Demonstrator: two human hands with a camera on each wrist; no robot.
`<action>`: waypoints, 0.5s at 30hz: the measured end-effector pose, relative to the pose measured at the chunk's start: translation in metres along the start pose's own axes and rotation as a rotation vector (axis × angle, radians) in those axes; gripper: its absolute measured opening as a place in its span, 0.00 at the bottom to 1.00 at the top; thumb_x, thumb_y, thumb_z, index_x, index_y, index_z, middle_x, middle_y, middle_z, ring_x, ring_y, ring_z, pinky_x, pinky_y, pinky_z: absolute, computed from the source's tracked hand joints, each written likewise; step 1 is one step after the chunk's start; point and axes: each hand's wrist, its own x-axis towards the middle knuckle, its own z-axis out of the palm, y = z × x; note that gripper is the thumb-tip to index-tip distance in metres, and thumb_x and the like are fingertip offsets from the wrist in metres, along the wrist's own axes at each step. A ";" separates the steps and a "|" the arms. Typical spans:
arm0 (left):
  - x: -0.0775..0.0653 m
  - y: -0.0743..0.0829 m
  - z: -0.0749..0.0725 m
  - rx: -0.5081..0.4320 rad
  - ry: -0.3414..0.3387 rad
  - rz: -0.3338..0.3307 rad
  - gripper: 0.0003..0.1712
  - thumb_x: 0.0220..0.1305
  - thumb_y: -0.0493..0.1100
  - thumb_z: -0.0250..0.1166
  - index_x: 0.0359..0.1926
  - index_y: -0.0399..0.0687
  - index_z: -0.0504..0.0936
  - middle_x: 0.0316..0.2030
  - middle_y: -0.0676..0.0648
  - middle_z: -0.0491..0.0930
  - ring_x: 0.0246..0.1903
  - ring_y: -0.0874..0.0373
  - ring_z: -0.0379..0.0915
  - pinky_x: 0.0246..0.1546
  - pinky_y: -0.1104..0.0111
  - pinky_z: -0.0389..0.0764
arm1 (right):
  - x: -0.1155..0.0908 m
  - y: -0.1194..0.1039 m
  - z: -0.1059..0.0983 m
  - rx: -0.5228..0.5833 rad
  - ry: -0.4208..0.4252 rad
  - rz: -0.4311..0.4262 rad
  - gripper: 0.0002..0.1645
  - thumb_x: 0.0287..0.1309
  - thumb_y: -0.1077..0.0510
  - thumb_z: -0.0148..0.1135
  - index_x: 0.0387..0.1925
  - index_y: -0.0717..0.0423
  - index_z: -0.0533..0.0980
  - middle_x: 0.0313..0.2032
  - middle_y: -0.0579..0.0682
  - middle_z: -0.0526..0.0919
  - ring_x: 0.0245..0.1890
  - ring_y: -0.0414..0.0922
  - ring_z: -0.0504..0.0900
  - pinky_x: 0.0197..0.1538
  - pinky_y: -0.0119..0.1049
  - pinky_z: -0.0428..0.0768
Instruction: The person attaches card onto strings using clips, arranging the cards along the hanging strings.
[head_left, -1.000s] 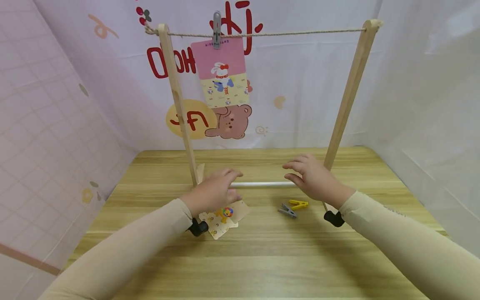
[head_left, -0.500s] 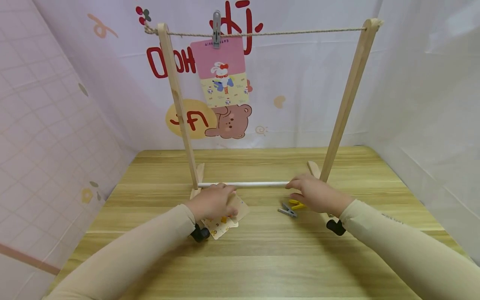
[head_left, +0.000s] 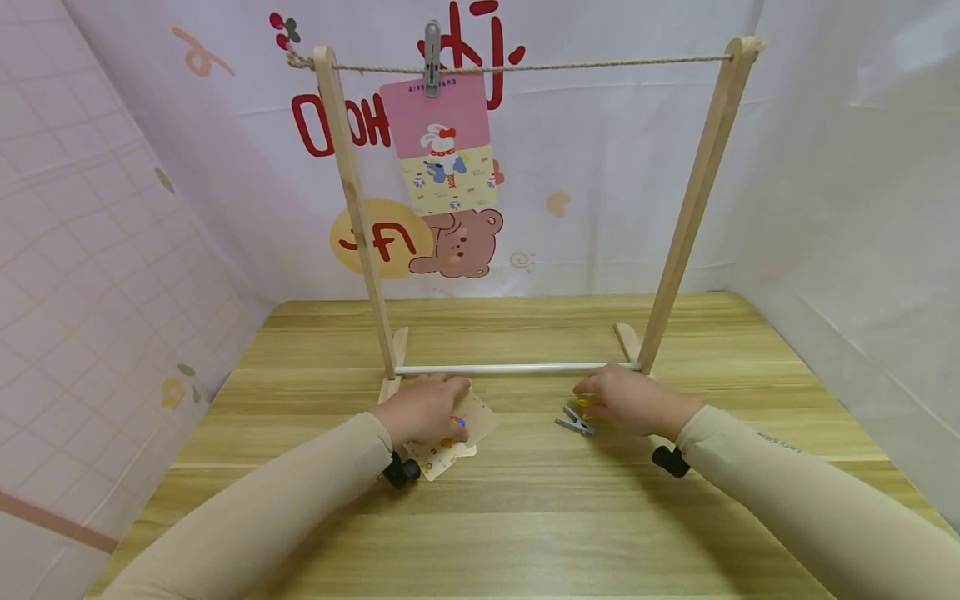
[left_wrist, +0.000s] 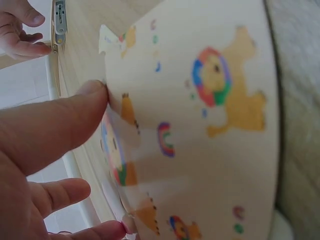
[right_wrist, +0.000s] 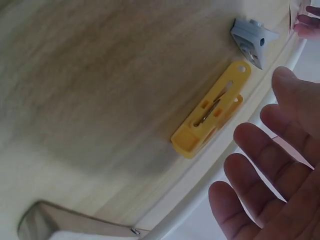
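My left hand (head_left: 423,408) is low over a small pile of cream paper cards (head_left: 483,415). The left wrist view has its thumb right at the edge of the top card (left_wrist: 185,175), printed with lions and rainbows, and the fingers loosely spread. My right hand (head_left: 630,400) hovers over a yellow clothespin (right_wrist: 212,107), fingers apart and slightly bent, holding nothing. Next to that lies a grey clothespin (head_left: 575,421). Above, a pink and yellow rabbit card (head_left: 446,125) hangs from a rope (head_left: 585,65), held by another grey clothespin (head_left: 432,62).
Two wooden posts, left (head_left: 352,192) and right (head_left: 693,200), carry the rope. A white rod (head_left: 517,368) joins them low, behind the hands. Black clamps, one at the left foot (head_left: 401,471) and one at the right (head_left: 670,461), stand close to the wrists.
Both hands have come down: the left onto the cards, the right over the yellow clothespin, which it now mostly covers in the head view. The hanging card has stayed in place.
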 end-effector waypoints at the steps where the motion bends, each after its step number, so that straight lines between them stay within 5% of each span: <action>1: 0.000 0.000 0.000 -0.001 0.000 0.000 0.48 0.63 0.59 0.77 0.78 0.52 0.67 0.71 0.41 0.73 0.72 0.40 0.67 0.69 0.49 0.73 | 0.000 0.000 0.001 -0.004 0.001 -0.007 0.17 0.64 0.59 0.73 0.52 0.61 0.85 0.49 0.54 0.89 0.51 0.54 0.87 0.55 0.49 0.85; 15: 0.002 -0.001 0.000 -0.056 0.000 -0.013 0.50 0.59 0.63 0.78 0.77 0.56 0.67 0.70 0.42 0.73 0.70 0.44 0.69 0.61 0.54 0.78 | 0.001 -0.004 0.003 0.019 -0.009 -0.011 0.16 0.65 0.59 0.72 0.51 0.61 0.85 0.47 0.51 0.88 0.49 0.50 0.86 0.54 0.46 0.85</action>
